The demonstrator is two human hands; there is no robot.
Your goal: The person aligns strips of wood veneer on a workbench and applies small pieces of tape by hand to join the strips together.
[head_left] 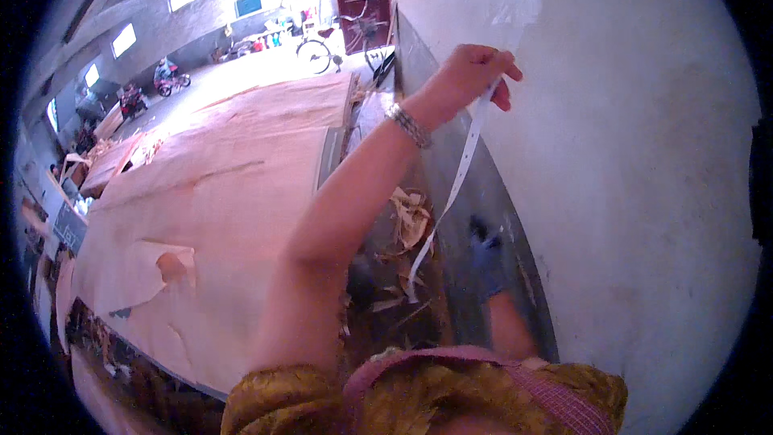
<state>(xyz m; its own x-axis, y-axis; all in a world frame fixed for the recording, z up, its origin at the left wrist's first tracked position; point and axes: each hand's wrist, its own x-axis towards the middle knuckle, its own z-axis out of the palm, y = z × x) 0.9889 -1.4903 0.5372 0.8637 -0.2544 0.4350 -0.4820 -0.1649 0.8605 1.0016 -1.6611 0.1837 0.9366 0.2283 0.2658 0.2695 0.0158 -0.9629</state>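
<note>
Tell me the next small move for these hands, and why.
Probably bring the gloved right hand across to steady the white strip lower down: the left hand holds it high by the wall, its lower end appears to hang free over the floor scraps, and the right hand is apart from it.

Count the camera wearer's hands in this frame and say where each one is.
2. The left hand is raised before the pale upper wall, holding a white perforated strip; the right hand, apparently dark-gloved and blurred, is lower, before the dark gray lower wall.
</note>
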